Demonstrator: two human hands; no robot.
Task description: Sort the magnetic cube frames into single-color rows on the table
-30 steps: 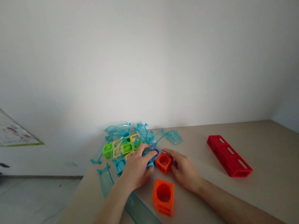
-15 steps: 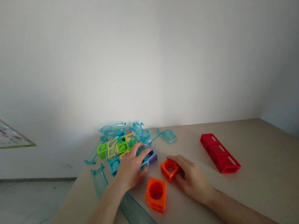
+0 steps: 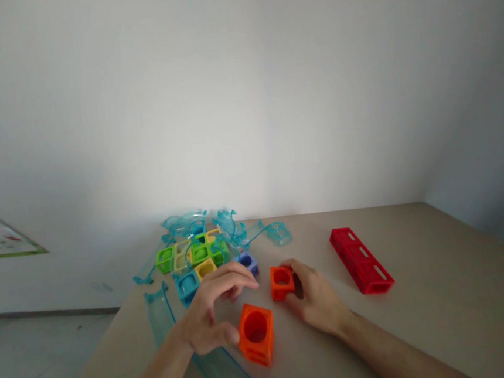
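Observation:
My right hand (image 3: 312, 295) grips a small orange block (image 3: 282, 283) with a round hole on top, thumb in front and fingers behind. Fingers curved apart, my left hand (image 3: 216, 307) holds nothing. Its thumb tip is at the left side of a taller orange block (image 3: 256, 334), which also has a round hole and stands on the table. Behind the left hand lies a cluster of coloured cube blocks: a blue block (image 3: 187, 286), a yellow block (image 3: 205, 269), a purple block (image 3: 248, 263) and several green ones.
A bar of joined red blocks (image 3: 361, 260) lies on the table (image 3: 438, 302) at the right. Clear teal track pieces (image 3: 231, 226) are heaped against the wall at the back. A long teal chute (image 3: 228, 373) runs under my left forearm.
My left hand has drawn back from the coloured blocks toward the taller orange block and opened. The right hand keeps its orange block, now turned more upright. The view has shifted slightly.

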